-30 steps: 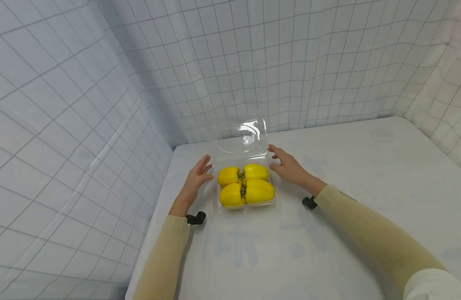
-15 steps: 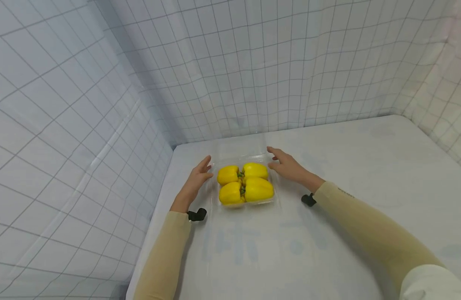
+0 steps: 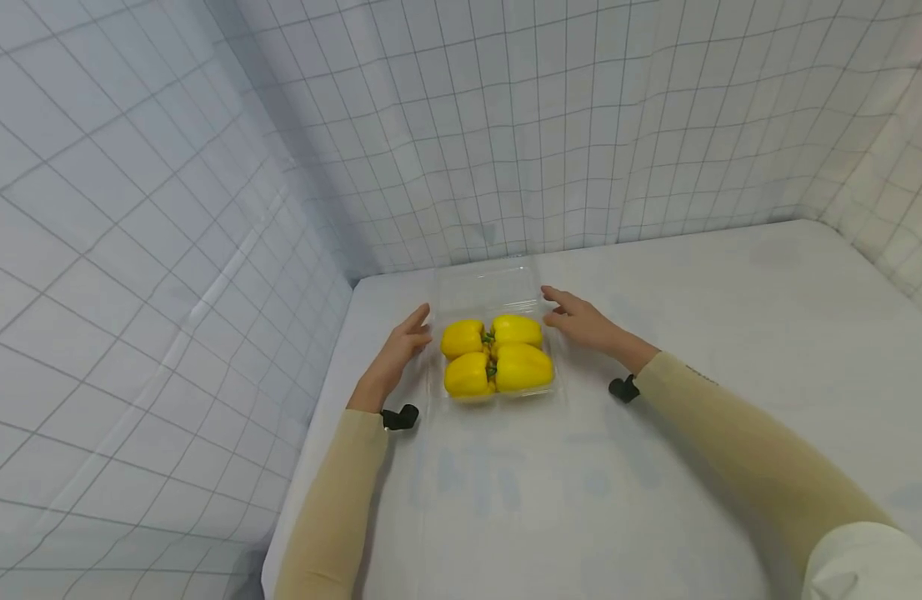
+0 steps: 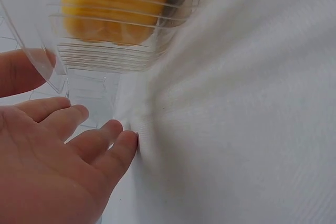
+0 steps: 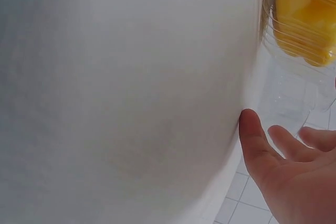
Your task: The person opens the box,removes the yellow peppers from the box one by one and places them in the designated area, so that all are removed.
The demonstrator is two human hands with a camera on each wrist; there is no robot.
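Several yellow bell peppers (image 3: pixel 523 367) with green stems sit in a clear plastic clamshell box (image 3: pixel 527 392). Its clear lid (image 3: pixel 485 287) is folded back flat behind them. My left hand (image 3: pixel 392 357) is at the box's left side, fingers extended. In the left wrist view the thumb is by the clear rim (image 4: pixel 39 69); whether it touches is unclear. On the opposite side, my right hand (image 3: pixel 587 325) has its fingers stretched toward the lid's hinge side. The right wrist view shows the little-finger side near the white tabletop and the ribbed box wall (image 5: pixel 270 30) apart from the fingers.
A white-covered table (image 3: pixel 701 333) bears the box near its back edge. White grid-patterned curtains (image 3: pixel 573 125) hang behind and along the left and right. Small black wrist devices (image 3: pixel 401 417) sit on both forearms, below tan sleeves (image 3: pixel 731 433).
The lid has dropped backward from a raised position and now lies back behind the peppers. Both hands stay beside the box with little movement. The head view has shifted slightly.
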